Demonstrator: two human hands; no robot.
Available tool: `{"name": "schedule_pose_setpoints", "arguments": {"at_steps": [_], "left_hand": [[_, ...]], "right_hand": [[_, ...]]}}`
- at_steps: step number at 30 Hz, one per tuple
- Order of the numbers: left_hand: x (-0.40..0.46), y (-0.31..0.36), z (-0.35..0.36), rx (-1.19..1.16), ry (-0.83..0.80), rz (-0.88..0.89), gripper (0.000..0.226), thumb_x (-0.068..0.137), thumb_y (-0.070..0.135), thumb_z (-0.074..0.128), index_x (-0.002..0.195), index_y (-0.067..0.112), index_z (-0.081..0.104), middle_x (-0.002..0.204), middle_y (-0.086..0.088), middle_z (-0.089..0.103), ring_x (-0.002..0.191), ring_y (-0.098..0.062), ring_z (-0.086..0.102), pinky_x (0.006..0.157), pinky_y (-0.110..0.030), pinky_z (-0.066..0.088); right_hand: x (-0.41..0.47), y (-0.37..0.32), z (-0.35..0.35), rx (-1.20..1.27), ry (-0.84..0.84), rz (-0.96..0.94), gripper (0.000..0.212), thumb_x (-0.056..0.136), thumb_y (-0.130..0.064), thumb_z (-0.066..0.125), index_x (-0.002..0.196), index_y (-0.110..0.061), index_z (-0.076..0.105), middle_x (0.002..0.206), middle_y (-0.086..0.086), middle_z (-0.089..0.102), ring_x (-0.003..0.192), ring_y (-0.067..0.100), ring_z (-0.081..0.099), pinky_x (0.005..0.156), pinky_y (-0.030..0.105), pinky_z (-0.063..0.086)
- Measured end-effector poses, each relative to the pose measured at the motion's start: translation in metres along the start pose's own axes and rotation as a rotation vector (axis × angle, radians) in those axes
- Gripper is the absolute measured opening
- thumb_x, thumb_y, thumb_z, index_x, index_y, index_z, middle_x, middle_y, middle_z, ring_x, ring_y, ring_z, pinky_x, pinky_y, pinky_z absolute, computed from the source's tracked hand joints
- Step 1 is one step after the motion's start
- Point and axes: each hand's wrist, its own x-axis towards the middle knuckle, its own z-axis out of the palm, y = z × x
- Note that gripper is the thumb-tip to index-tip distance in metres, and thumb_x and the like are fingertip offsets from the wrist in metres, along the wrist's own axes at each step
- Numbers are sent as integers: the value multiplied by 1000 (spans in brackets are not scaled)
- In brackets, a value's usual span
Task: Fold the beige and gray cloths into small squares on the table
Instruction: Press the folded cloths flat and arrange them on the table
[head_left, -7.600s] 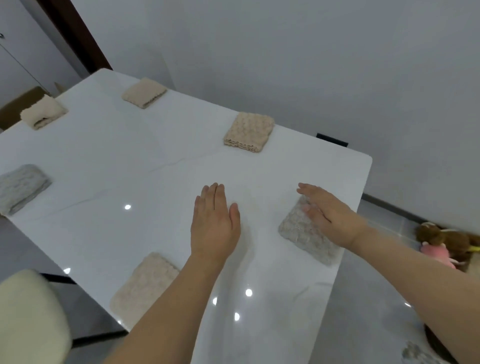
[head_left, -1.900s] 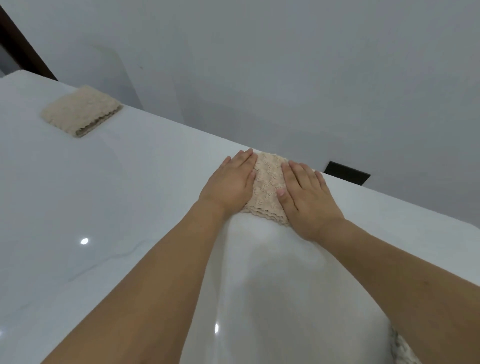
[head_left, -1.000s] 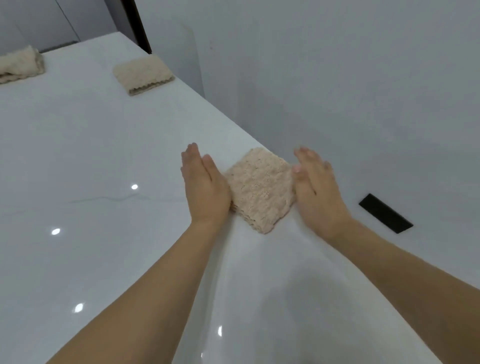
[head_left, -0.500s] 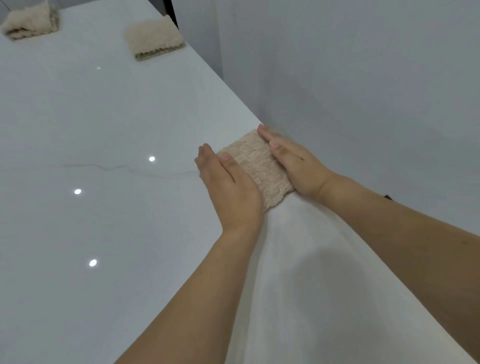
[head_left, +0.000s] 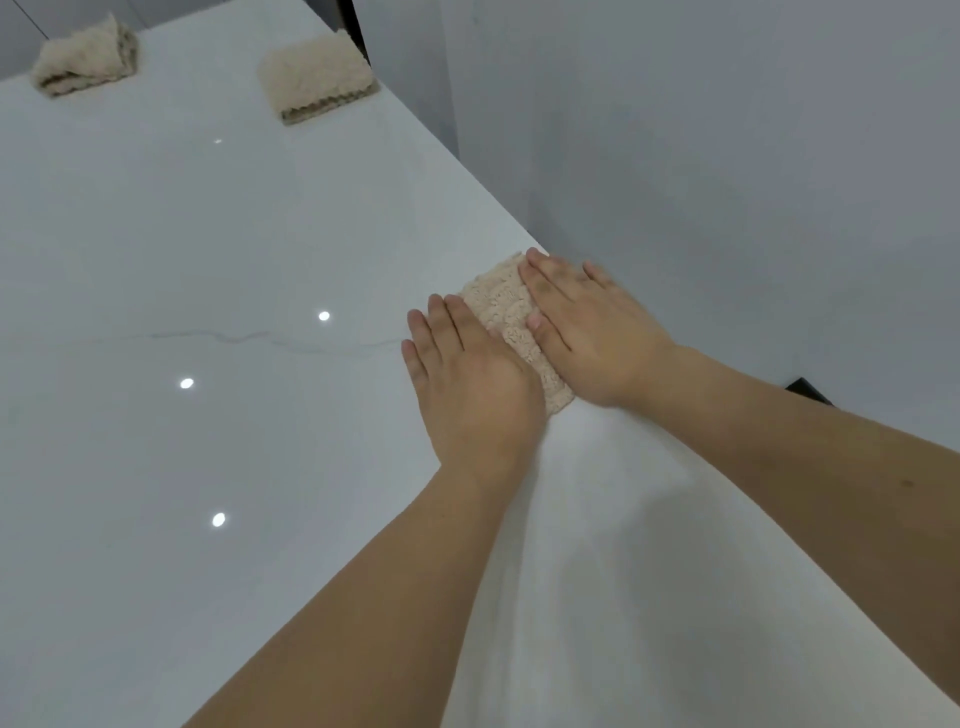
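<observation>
I see a pale grey wall (head_left: 701, 156) running along the far side, with a small black plate (head_left: 810, 391) low on it, partly hidden. A dark vertical door frame (head_left: 353, 23) stands at the top. Several bright light reflections (head_left: 187, 383) glint nearby.

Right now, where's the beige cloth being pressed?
The beige cloth lies at the table's right edge by the wall, between the left hand and right hand.

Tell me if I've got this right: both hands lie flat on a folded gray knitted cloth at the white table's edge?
Not quite: the head view shows the folded knitted cloth is beige, not gray. Both the left hand and right hand do lie flat on it at the white table edge.
</observation>
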Motion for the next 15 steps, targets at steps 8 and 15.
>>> {"name": "schedule_pose_setpoints", "arguments": {"at_steps": [8, 15], "left_hand": [[4, -15, -33, -250, -117, 87, 60, 104, 31, 22, 155, 3, 11, 165, -10, 11, 152, -26, 1, 123, -42, 0], [2, -95, -98, -152, -67, 227, 59, 105, 30, 24, 155, 3, 11, 164, -11, 10, 152, -26, 2, 123, -42, 1]], "right_hand": [[-10, -26, -24, 9, 84, 109, 70, 94, -42, 8, 152, -5, 16, 161, 11, 13, 149, 21, 9, 121, 34, -1], [-31, -103, -37, 54, 133, 131, 68, 96, -42, 10, 151, -4, 17, 161, 11, 11, 149, 21, 7, 120, 32, -2]]}}
